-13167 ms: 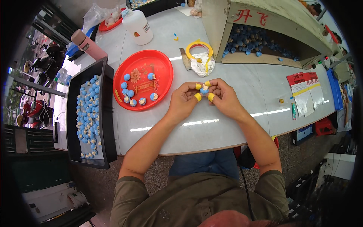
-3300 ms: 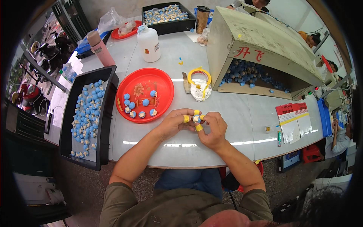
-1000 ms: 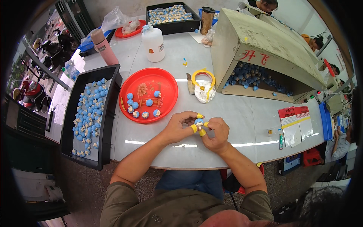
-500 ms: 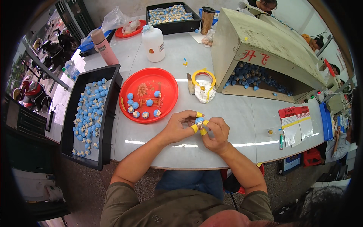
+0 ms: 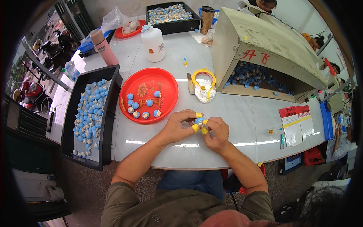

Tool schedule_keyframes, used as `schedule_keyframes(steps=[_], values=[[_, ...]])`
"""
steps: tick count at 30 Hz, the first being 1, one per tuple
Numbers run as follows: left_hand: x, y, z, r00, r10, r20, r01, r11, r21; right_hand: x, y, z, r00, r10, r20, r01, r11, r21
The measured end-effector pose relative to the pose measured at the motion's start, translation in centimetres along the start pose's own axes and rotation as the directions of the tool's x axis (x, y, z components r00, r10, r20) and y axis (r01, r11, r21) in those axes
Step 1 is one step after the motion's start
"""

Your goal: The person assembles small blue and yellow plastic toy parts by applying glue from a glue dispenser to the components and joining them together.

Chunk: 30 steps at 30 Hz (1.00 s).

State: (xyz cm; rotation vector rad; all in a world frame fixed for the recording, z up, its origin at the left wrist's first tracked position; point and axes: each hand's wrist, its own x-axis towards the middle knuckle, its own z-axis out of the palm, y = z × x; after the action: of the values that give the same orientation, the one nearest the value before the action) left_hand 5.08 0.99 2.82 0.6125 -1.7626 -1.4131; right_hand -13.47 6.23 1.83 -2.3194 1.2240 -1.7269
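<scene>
Between my two hands, over the table in front of me, is a small figurine head (image 5: 199, 120) with blue hair and a pale face. My left hand (image 5: 180, 125) pinches it from the left, and my right hand (image 5: 216, 133) grips it from the right. Yellow tape wraps several of my fingertips. Just beyond my left hand sits a red round tray (image 5: 166, 81) with several similar blue heads lying in it. A roll of yellow tape (image 5: 195, 77) rests with a crumpled white cloth (image 5: 204, 95) beyond my hands. The fingers partly cover the held piece.
A black tray (image 5: 109, 113) of blue heads stands at left, another black tray (image 5: 174, 27) at the back. A white bottle (image 5: 154, 49) and pink flask (image 5: 106, 51) stand beyond the red tray. A beige box (image 5: 261, 38) with blue pieces inside fills the right; papers (image 5: 297, 121) lie nearer.
The figurine head has turned between my fingers, so its face shows less than before. My hands have barely shifted, and everything on the table stays where it was.
</scene>
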Motion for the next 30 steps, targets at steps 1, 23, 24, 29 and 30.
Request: schedule_keyframes(steps=[1,23,24,29,30], values=[[0.01,0.04,0.04,1.000,0.000,0.002,0.000,1.000,0.001,0.05,0.05,-0.03,1.000,-0.002,0.002,0.002,1.000,-0.001],[-0.02,-0.40,-0.09,1.000,-0.017,0.000,0.017,1.000,-0.014,0.32,-0.15,0.15,1.000,0.024,0.003,-0.024,0.999,0.023],[-0.02,-0.44,-0.03,1.000,-0.030,-0.004,0.029,0.999,-0.030,0.34,-0.11,0.14,1.000,0.025,0.001,-0.025,0.999,0.022],[0.06,-0.23,0.40,0.986,-0.162,0.022,0.163,0.955,-0.250,-0.07,0.17,0.18,0.998,0.069,-0.010,-0.068,0.996,0.060],[0.07,-0.19,0.40,0.980,-0.194,0.039,0.196,0.924,-0.329,-0.10,0.12,0.19,0.998,0.068,-0.011,-0.068,0.996,0.061]])
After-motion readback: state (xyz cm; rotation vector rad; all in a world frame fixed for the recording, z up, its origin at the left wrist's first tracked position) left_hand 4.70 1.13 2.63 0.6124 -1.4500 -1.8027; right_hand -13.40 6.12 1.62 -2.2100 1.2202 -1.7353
